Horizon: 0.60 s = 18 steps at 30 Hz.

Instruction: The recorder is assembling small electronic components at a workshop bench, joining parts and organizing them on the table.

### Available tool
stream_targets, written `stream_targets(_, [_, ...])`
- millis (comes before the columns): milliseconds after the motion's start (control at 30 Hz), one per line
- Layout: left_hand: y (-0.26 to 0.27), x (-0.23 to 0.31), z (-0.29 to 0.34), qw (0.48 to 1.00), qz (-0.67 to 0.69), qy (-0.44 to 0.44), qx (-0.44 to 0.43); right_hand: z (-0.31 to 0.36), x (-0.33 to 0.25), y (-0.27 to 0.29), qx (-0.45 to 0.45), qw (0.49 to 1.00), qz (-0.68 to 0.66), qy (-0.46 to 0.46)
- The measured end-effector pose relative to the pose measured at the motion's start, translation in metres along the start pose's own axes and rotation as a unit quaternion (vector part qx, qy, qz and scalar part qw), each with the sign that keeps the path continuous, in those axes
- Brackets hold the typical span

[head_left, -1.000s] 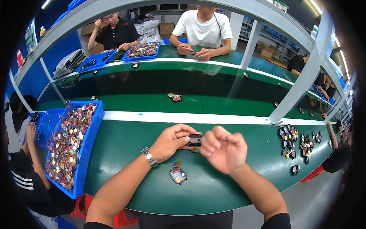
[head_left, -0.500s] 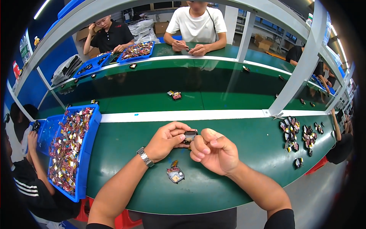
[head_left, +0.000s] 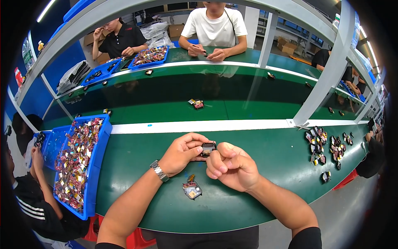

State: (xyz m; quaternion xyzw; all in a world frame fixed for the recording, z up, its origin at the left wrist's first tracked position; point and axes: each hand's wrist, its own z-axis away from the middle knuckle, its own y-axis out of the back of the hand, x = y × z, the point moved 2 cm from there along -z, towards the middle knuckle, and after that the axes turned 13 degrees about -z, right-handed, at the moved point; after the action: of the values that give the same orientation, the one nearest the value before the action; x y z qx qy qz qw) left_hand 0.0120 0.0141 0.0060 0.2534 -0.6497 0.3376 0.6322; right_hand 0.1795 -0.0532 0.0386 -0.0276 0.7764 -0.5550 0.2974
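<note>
My left hand (head_left: pixel 184 154), a metal-banded watch at its wrist, grips a small black square casing (head_left: pixel 208 149) between thumb and fingers. Its hollow inner side faces up. Close against the casing's right edge is my right hand (head_left: pixel 233 168), fingers curled in and thumb pressed to the index finger. Whatever that pinch may hold is hidden. On the green table just below my hands lies a separate grey cover with a small circuit board (head_left: pixel 192 189) and a yellowish flex strip attached.
At left stands a blue tray (head_left: pixel 108 129) heaped with small circuit boards. Clusters of black casings with boards (head_left: pixel 316 143) lie at right. Past a white rail (head_left: pixel 248 125) runs a green belt carrying a few parts (head_left: pixel 197 103). Grey frame posts (head_left: pixel 321 91) rise beyond; co-workers sit around.
Parts on the belt have shifted to the right. My left hand still holds the casing, now tipped slightly more to view, while my right hand has moved only a little beside it.
</note>
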Motion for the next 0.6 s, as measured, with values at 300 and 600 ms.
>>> stream_targets(300, [0.002,-0.001,-0.001,1.000,-0.004,0.001,0.004,0.000,0.002,0.000,0.001,1.000,-0.008,-0.006])
stream_targets(600, [0.002,-0.004,-0.002,1.000,0.022,-0.013,0.002,-0.002,-0.030,0.011,0.051,0.756,0.603,0.251])
